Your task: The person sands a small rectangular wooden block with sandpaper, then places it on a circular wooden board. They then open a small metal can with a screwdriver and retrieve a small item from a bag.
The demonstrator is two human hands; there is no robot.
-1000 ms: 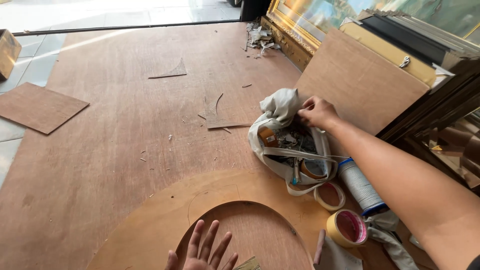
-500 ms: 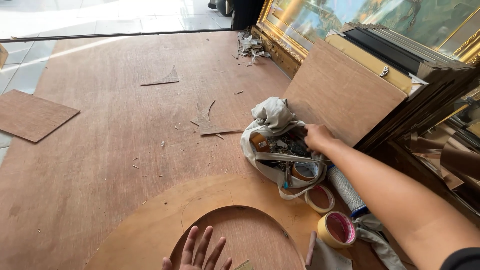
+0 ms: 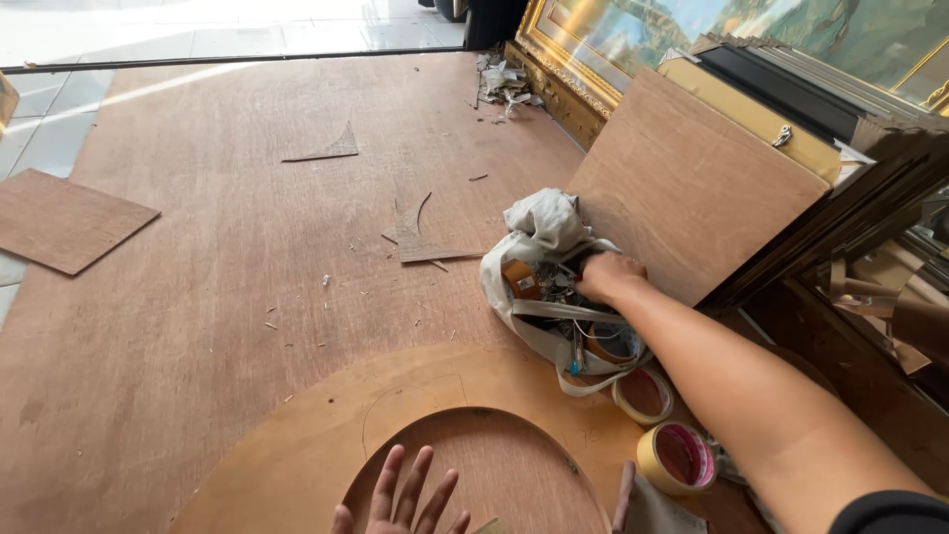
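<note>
Now the right hand (image 3: 608, 275) reaches into the open off-white cloth bag (image 3: 539, 242) of tools on the brown plywood floor (image 3: 217, 257) — fingers curled, whether on anything I cannot tell. The left hand (image 3: 400, 499) lies flat, fingers spread, empty — on the curved plywood cut-out (image 3: 297, 455).

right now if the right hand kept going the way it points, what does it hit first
The right hand is already inside the open cloth bag; straight on it would likely meet the jumbled small tools in the bag first, though depth is unclear.
</note>
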